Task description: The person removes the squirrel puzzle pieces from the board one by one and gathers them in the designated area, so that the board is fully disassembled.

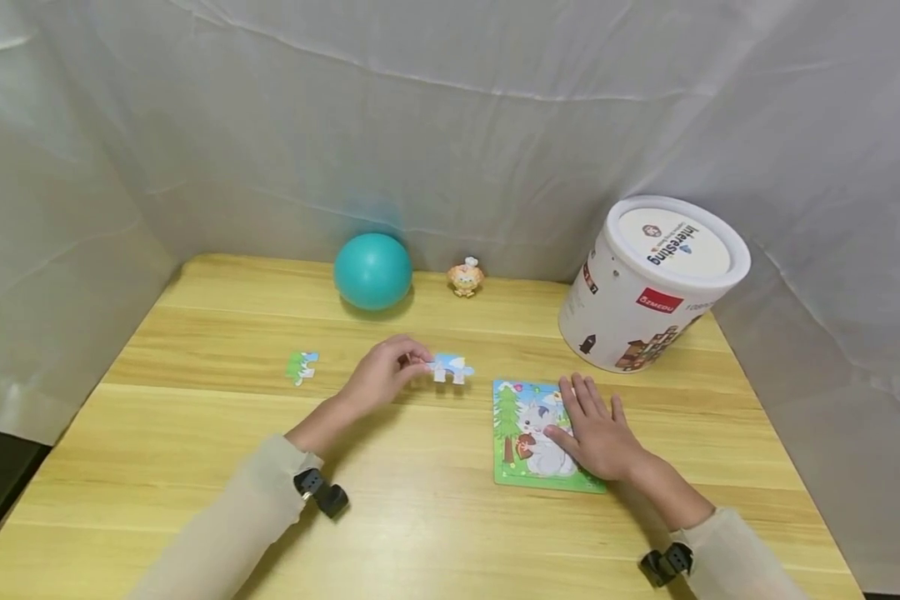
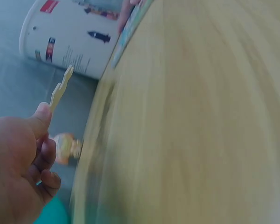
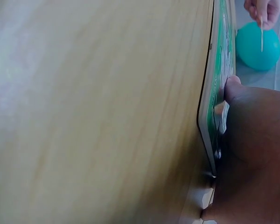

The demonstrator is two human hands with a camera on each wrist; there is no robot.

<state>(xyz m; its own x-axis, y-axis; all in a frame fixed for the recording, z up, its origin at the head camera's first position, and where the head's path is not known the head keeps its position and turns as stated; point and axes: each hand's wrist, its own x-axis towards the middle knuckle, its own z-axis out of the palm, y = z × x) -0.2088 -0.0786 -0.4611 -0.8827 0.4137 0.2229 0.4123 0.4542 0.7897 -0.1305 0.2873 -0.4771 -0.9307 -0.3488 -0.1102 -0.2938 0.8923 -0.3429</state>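
Head view: left hand [image 1: 378, 375] is pinching a blue-white piece [image 1: 451, 367] near mid-desk [image 1: 195, 467], fingers clamped on its edge; right hand [image 1: 598, 429] is lying flat, fingers spread, on the puzzle board [image 1: 512, 433] toward the right edge. A green piece [image 1: 301, 367] is lying left of the hand; ball [image 1: 372, 271], figurine [image 1: 466, 277] and tub [image 1: 648, 283] are lining the back edge. Left wrist: thumb and fingers [image 2: 43, 116] are gripping the piece [image 2: 60, 91] edge-on. Right wrist: fingers [image 3: 233, 88] are pressing the board [image 3: 213, 79].

"Interesting" on tub lid [image 1: 673, 238], possibly "ZMEDU" label [image 1: 659, 300]
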